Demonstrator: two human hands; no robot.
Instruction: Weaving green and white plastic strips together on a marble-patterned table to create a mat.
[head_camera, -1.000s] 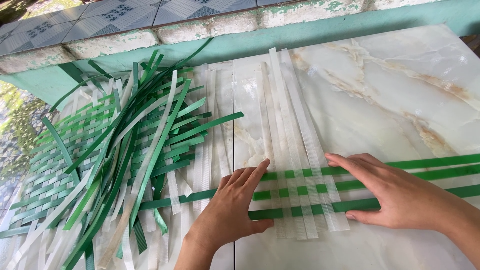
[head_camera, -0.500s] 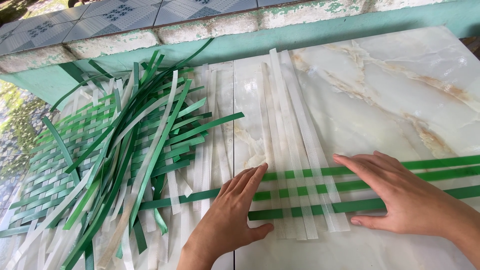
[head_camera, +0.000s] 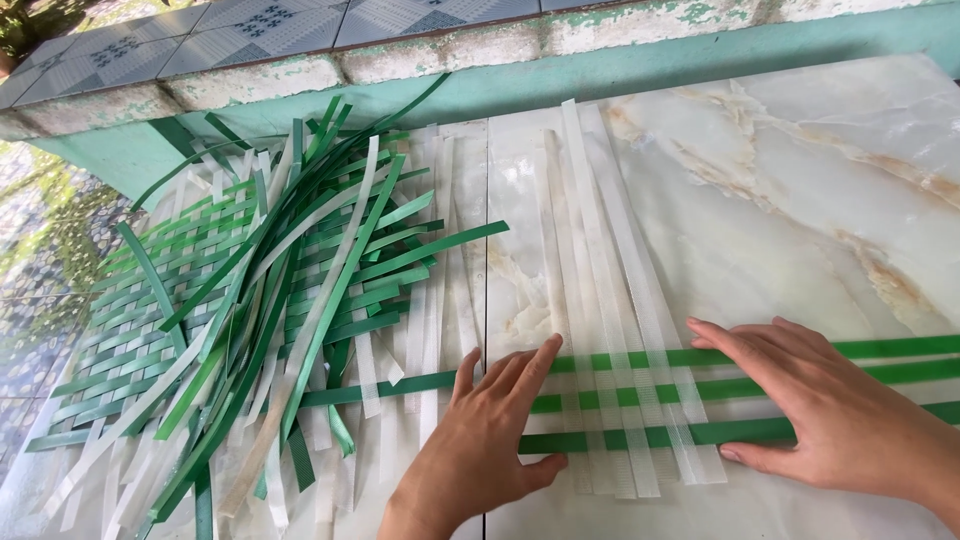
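Three green plastic strips (head_camera: 640, 398) lie side by side across the marble tile, woven through several upright translucent white strips (head_camera: 610, 300). My left hand (head_camera: 490, 430) rests flat on the tile, fingers on the left ends of the green strips, thumb near the lowest one. To the right of the white strips, my right hand (head_camera: 830, 410) presses flat on the green strips. Neither hand grips anything.
A loose heap of green and white strips (head_camera: 290, 290) lies on a woven green-and-white mat (head_camera: 110, 330) at the left. A teal painted ledge (head_camera: 600, 70) with worn tiles runs along the back. The marble tile (head_camera: 800, 200) spreads to the right.
My right hand has slid slightly right along the green strips. My left hand has stayed almost in place, shifting a little lower.
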